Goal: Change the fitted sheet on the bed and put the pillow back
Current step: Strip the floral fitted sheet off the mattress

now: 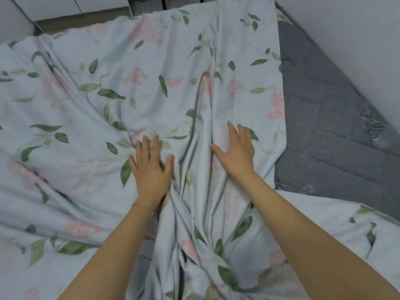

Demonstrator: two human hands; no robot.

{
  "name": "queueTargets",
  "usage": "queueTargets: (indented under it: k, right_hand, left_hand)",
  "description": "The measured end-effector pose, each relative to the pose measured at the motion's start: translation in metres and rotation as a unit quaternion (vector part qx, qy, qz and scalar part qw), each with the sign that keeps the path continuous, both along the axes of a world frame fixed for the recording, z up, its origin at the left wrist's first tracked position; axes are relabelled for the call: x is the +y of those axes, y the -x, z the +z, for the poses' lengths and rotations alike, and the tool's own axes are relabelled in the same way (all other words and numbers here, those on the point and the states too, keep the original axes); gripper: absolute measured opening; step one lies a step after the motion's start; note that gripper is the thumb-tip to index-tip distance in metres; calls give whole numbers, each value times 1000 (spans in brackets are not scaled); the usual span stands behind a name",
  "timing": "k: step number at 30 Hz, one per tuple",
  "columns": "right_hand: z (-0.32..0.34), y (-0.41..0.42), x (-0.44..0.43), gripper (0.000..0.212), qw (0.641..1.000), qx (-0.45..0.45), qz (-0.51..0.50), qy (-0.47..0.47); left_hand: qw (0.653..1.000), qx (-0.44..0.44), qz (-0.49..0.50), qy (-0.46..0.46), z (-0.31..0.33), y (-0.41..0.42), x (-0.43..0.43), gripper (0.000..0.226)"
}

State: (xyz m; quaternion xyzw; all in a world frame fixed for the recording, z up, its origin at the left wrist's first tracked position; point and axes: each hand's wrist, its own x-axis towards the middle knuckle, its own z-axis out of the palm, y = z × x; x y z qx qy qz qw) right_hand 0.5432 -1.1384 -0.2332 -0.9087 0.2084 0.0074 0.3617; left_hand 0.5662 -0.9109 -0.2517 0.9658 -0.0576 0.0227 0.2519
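- My left hand [150,167] lies flat on the fitted sheet [104,83], fingers straight and spread. It grips nothing and presses the cloth just left of a tall fold [201,118].
- My right hand [234,151] is the same: palm down, fingers splayed on the cloth just right of that fold, holding nothing.
- The floral sheet is draped loosely over most of the bed, bunched into long creases that run from my body toward the far edge. On the right its edge stops short, leaving a wide strip of grey mattress [324,131] bare beside the wall [346,29].
- No corner looks hooked over the mattress from here, so I judge the job to be at the spreading stage. The pillow is not in view.
- Risk 1: with 2 flat palms and no grip, a push outward may slide the whole loose sheet leftward. That would widen the bare strip rather than flatten the fold.
- Risk 2: if I smooth before the sheet is centred, too much may hang off the left side. The right-hand corners might then not reach over the mattress.
- Risk 3: the cloth gathered near my body could get pinned if I lean on it, and tugging the far side would then only tighten the creases.
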Motion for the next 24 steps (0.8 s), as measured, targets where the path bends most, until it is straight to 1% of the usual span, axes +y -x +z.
queueTargets:
  k: [2,3,6,9,10,11,13,14,15,16,18,19,22,24]
  right_hand:
    - [-14,-34,-13,87,1000,2,3,13]
    - [-21,-50,-19,89,1000,-5,5,13]
    - [-44,-102,-37,94,999,-40,-1,7]
    - [-64,-154,-56,96,997,-56,0,54]
    - [-68,-170,-63,91,996,-63,-1,59]
    - [-71,-184,-68,80,995,-81,4,65]
    - [-77,-203,-73,45,984,-151,10,92]
    - [-78,-206,-74,29,978,-185,-5,94]
    - [-76,-206,-73,21,974,-211,-26,82]
    - [-72,-204,-71,22,971,-223,-55,64]
    - [-62,-197,-62,25,973,-201,-112,-4]
    - [-60,-191,-55,26,975,-187,-118,-20]
    - [-60,-163,-25,36,984,-165,-55,33]
    - [-63,-139,-6,39,986,-157,-30,44]
  left_hand:
    - [1000,9,17,0,-24,-40,-17,75]
    - [999,3,31,-17,-36,-57,-24,76]
    - [990,-42,67,-119,-66,-85,-36,71]
    - [985,-68,63,-146,-78,-88,-36,63]
    - [983,-79,57,-153,-80,-87,-34,59]
    - [982,-90,52,-160,-81,-88,-33,56]
    - [980,-94,51,-169,-82,-92,-32,52]
    - [980,-88,49,-173,-82,-92,-33,52]
    - [980,-83,48,-175,-82,-90,-34,52]
    - [980,-79,49,-177,-81,-90,-34,52]
    - [981,-66,51,-176,-79,-92,-35,51]
    - [981,-64,52,-176,-78,-93,-36,51]
    - [982,-69,53,-167,-77,-94,-35,50]
    - [984,-79,52,-153,-77,-94,-36,48]
